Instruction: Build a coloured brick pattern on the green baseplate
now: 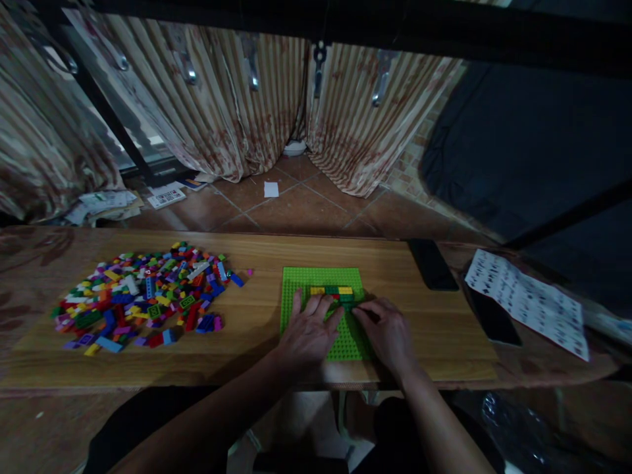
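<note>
A bright green baseplate (320, 274) lies on the wooden board, carrying a short build of bricks. Its back row shows yellow bricks (345, 290) and a green brick (332, 289). Part of a red brick shows just in front. My left hand (310, 329) lies over the plate's left half, fingers spread and touching down by the build, hiding part of it. From the right, my right hand (388, 332) reaches in with thumb and forefinger closed at a dark green brick (347, 301). Its fingertips partly cover that brick.
A large heap of mixed loose bricks (148, 293) spreads over the board's left side. A black phone (432, 264) lies at the right end, with a printed sheet (526, 296) and another dark flat object (496, 319) beyond. Striped curtains (247, 105) hang behind a tiled floor (306, 204).
</note>
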The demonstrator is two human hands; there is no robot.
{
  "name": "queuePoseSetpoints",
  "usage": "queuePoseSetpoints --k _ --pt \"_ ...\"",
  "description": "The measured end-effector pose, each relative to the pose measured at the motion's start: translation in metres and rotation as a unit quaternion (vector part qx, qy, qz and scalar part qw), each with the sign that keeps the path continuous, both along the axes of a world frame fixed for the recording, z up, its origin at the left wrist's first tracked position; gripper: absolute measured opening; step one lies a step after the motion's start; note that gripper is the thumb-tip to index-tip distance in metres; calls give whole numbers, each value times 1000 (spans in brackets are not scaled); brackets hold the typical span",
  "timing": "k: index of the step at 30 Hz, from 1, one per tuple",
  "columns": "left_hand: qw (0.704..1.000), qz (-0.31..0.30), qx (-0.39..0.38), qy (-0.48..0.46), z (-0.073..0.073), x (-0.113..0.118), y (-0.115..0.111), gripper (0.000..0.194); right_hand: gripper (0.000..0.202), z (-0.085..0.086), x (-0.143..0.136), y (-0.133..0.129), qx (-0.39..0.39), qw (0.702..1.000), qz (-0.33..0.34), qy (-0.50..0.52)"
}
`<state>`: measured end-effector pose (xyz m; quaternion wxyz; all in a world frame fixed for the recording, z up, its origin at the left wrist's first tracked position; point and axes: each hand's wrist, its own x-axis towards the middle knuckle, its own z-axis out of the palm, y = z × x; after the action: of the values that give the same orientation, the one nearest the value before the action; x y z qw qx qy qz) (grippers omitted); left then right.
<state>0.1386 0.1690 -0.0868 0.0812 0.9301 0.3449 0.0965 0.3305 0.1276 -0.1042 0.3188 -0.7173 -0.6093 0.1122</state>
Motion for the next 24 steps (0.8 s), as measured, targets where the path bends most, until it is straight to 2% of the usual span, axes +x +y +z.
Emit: queuePoseSetpoints --k 10,16,24 --pt "1000 -1 0 -8 -2 2 0 41 25 2 -1 4 -3 1000 2 18" --pt "1000 0 0 -12 -4 4 1 41 27 3 -4 8 -5 998 -34 48" --pt "1000 6 -14 -12 -2 6 3 39 27 7 -6 13 -46 992 -72 88"
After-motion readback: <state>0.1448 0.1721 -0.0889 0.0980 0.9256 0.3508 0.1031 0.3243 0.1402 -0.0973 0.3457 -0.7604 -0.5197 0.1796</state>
